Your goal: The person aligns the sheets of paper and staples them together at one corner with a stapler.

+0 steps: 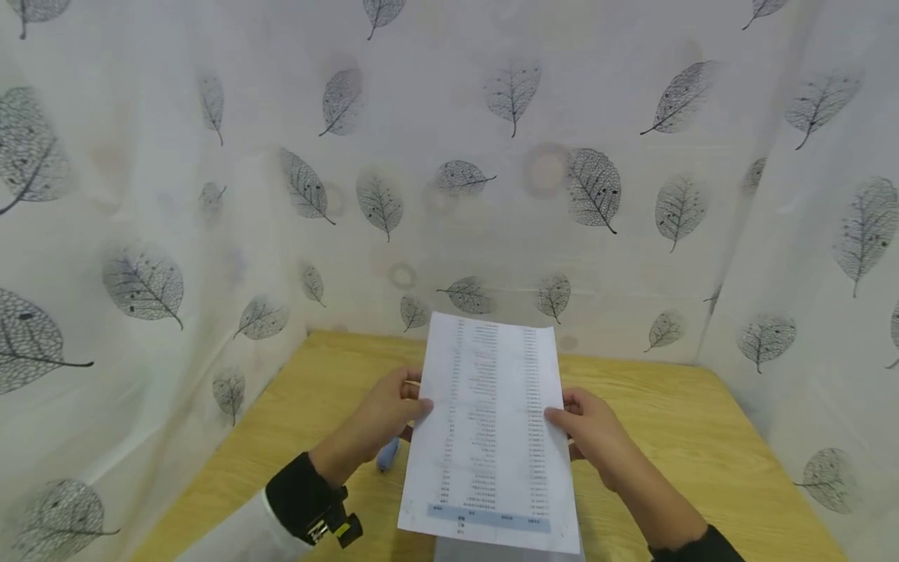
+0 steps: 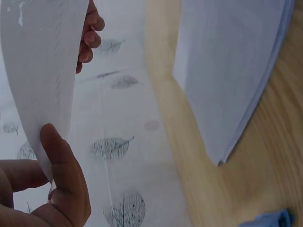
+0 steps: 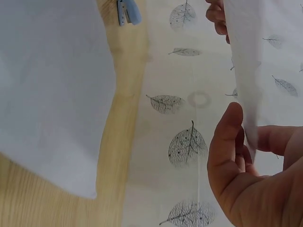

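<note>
A printed sheet of paper is held up over the table between both hands, its columns of text and a blue band near the lower edge facing the head camera. My left hand pinches its left edge, thumb on the printed face and fingers behind. On the opposite edge, my right hand pinches the sheet the same way. In both wrist views the sheet bows slightly between the hands. Below it lies a stack of white paper, mostly hidden by the sheet in the head view.
A small light-blue stapler lies on the wooden table, left of the papers and partly behind my left hand in the head view. Pale curtains with a leaf print surround the table at the back and sides.
</note>
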`<state>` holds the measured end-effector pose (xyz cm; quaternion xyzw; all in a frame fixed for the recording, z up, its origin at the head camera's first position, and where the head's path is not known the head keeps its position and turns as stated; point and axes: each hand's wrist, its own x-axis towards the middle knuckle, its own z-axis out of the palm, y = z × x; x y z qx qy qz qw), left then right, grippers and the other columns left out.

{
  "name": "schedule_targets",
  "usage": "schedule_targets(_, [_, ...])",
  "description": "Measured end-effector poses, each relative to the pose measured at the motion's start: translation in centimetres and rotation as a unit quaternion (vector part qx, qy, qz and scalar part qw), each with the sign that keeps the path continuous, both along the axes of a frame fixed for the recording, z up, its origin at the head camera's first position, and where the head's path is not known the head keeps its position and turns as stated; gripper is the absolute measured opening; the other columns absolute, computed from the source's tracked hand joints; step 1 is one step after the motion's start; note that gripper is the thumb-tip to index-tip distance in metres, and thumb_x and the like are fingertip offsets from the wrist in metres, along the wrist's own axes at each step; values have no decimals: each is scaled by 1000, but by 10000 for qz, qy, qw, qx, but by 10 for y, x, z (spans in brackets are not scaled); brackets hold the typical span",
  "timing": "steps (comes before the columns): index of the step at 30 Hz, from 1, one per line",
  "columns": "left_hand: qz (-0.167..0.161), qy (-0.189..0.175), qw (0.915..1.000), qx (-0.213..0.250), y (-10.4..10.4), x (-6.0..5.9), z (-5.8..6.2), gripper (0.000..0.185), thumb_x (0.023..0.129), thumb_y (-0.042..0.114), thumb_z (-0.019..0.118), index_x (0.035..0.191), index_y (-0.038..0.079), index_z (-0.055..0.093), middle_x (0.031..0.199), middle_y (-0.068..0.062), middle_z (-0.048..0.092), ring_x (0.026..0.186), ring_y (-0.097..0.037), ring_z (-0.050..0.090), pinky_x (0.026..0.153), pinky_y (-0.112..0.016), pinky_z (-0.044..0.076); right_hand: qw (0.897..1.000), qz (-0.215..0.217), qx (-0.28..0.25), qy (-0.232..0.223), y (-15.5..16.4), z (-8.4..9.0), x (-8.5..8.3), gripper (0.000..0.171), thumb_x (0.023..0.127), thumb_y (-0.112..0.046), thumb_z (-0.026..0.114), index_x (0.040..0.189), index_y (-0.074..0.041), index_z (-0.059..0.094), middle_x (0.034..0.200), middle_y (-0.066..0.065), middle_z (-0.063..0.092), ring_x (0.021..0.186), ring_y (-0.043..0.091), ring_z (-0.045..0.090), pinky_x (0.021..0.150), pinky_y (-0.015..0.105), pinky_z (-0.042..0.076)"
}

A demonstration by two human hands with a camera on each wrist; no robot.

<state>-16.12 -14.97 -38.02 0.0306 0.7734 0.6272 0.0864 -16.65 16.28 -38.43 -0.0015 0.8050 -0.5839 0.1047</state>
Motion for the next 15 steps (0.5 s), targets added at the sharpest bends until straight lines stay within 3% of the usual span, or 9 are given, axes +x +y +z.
schedule_targets(4, [-301,-92,9995,-28,11,14,-12,47,98,4,64,140,3,44,109,-17,63,86,-27,70,66,-41,61,9997,-55,126,-206,15,-9,11,35,99,-11,62,128,6,55,99,14,70,77,25,71,62,44,60])
schedule_targets(8, [-464,-199,9987,-18,19,24,-33,50,96,1,64,140,-1,43,105,-17,63,83,-26,69,61,-41,61,9988,215,289,-325,25,-25,20,33,96,-8,64,123,9,56,91,12,70,72,27,71,59,44,61])
schedule_targets(15, [-436,-400,9966,-567,28,28,-74,49,91,-3,68,136,-5,48,97,-13,63,77,-23,68,56,-37,59,9942,507,864,-395,30,-53,27,30,91,-6,69,117,6,60,81,10,68,62,24,67,50,38,56])
